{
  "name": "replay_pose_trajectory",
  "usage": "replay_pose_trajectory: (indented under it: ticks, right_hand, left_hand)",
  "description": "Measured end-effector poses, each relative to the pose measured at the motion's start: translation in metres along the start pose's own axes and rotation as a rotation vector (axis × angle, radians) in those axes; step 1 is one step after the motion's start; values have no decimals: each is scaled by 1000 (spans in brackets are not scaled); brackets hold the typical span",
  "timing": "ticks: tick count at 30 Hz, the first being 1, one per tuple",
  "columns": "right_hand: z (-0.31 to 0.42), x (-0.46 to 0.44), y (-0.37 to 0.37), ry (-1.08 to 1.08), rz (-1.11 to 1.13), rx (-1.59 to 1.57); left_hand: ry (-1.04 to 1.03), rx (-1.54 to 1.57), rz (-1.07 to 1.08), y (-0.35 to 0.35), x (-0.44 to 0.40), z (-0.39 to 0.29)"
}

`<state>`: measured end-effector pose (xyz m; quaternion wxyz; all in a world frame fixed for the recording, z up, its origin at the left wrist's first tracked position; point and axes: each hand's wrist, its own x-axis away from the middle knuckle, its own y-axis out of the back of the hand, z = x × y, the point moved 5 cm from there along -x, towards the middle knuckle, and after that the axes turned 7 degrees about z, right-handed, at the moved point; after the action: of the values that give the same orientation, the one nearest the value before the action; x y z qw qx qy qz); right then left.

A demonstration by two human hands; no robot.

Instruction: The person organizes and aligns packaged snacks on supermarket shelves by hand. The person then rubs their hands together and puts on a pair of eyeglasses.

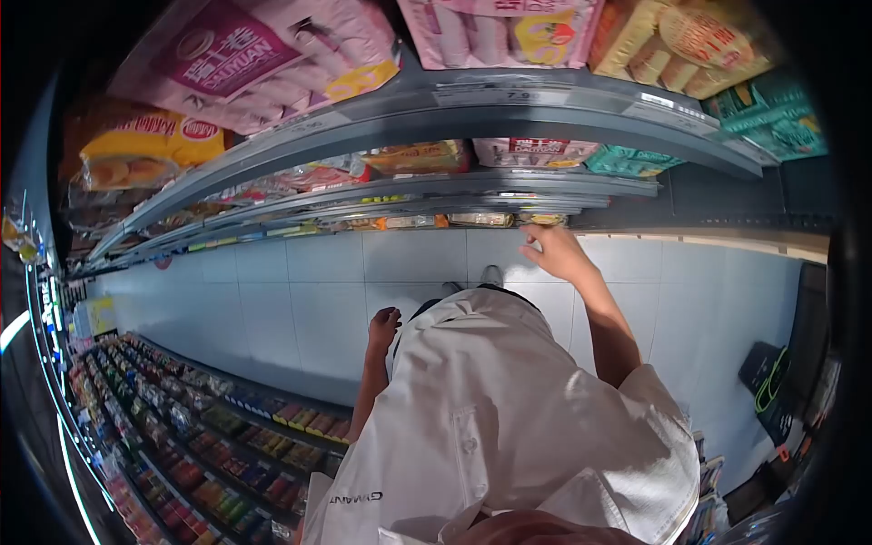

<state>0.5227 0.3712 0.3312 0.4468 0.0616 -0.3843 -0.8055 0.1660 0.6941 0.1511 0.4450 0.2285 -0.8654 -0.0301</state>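
My right hand (556, 252) reaches forward beside the lowest shelf, with thumb and fingers apart and nothing visible between them. Its fingertips are close to a yellowish package (547, 219) on that shelf; whether they touch it is unclear. My left hand (386, 320) hangs over the floor at my left side, its fingers loosely bent and slightly apart, holding nothing that I can see. Above, the top shelf (509, 96) carries a large pink bag (250, 64), another pink bag (500, 34) and a yellow bag (681, 45).
Green packs (772, 113) sit at the shelf's right end, orange bread packs (150, 145) at the left. Shelves with many small colourful goods (195, 436) stand at lower left. Pale floor tiles (318, 263) run between. A dark item with a green loop (767, 381) lies at right.
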Motion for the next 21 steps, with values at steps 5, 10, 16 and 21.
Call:
replay_pose_trajectory:
  ticks: [5,10,16,21]
  right_hand:
    - [36,-28,-72,177,227,-108]
    - [47,-58,-91,163,317,-79]
    - [40,-97,-115,74,368,-280]
    - [64,-151,-163,13,185,-558]
  left_hand:
    - [2,26,-43,1,18,7]
    - [8,18,-111,16,32,36]
    - [32,134,-161,42,41,82]
    - [61,191,-136,81,24,121]
